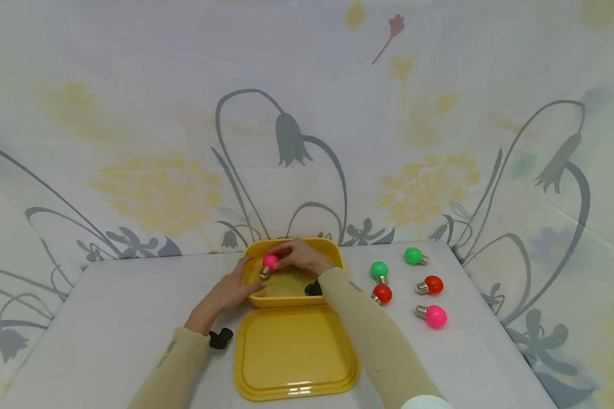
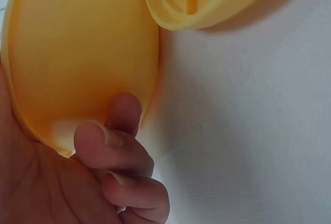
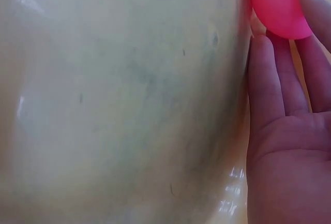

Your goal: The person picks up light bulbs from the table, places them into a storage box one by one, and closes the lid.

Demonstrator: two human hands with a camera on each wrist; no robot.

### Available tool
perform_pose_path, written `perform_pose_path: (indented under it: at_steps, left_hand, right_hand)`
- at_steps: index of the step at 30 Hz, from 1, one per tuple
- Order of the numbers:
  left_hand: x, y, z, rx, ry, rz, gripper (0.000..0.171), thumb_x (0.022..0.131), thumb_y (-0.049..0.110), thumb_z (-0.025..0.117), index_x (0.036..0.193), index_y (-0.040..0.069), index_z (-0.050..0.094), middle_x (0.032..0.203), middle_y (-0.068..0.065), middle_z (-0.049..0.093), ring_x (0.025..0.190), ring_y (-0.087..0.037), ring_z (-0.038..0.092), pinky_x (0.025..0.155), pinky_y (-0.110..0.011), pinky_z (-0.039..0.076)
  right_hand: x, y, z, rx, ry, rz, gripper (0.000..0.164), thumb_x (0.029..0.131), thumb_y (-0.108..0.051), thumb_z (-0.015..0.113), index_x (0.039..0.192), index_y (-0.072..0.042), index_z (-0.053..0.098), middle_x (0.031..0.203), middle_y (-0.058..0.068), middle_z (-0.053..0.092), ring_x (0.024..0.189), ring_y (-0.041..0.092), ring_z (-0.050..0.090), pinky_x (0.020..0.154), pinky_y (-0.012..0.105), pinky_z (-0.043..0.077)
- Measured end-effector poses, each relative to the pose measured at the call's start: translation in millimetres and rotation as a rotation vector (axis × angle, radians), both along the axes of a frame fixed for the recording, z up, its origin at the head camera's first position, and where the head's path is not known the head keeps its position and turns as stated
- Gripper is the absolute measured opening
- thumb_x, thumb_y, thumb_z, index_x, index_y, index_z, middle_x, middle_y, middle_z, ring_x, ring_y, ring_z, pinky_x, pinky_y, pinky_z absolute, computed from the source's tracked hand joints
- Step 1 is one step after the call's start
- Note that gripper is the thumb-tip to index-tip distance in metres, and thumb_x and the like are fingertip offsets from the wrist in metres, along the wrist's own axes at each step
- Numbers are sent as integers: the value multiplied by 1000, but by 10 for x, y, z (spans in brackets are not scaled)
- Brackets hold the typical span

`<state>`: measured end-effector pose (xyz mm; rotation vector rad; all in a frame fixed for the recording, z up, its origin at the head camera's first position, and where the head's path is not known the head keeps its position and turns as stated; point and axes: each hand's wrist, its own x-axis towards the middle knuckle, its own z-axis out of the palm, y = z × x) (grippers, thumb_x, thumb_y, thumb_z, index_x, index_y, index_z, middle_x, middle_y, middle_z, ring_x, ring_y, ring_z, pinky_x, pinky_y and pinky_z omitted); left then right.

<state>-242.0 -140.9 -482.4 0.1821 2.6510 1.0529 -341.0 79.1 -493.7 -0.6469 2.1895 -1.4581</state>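
Observation:
A yellow plastic box (image 1: 297,301) stands near the back of the table. Inside its left end, my right hand (image 1: 299,254) pinches a pink light bulb (image 1: 270,261) between thumb and fingers, its metal screw base pointing down toward the viewer. The right wrist view shows the pink bulb (image 3: 282,4) at the tips of the right hand (image 3: 289,115). At the box's left side, my left hand (image 1: 227,292) holds the wall near the front corner. In the left wrist view the fingers of the left hand (image 2: 119,157) are curled beside the yellow box (image 2: 83,53).
A yellow lid (image 1: 297,352) lies flat in front of the box. To the right are green bulbs (image 1: 379,269) (image 1: 413,255), red bulbs (image 1: 382,293) (image 1: 433,284) and another pink bulb (image 1: 436,316). A flowered cloth (image 1: 307,187) hangs behind the white table (image 1: 133,307).

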Motion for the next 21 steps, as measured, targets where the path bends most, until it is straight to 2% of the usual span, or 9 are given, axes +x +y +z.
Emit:
perform_pose_path:
  at_steps: [9,16,21]
  left_hand:
    - [32,17,11,14,-3,34,77,94,45,62,155,18,24,143,-33,45,125,-51,48,104,-65,34]
    - [31,30,-23,29,28,27,73,95,46,60,153,17,26,141,-32,47,122,-50,51,101,-65,37]
    - [23,20,-21,11,32,44,72,95,45,60,153,19,27,141,-31,49,122,-50,51,102,-63,37]
  right_hand:
    - [23,-4,9,15,8,0,39,86,-9,79,123,-7,71,121,4,70,106,13,64,92,27,51]
    - [27,16,33,48,19,-9,39,86,-8,77,125,-10,70,122,2,69,109,14,63,93,28,50]
    - [9,2,62,13,12,-25,39,87,-6,76,125,-8,70,123,3,69,114,14,63,96,27,49]
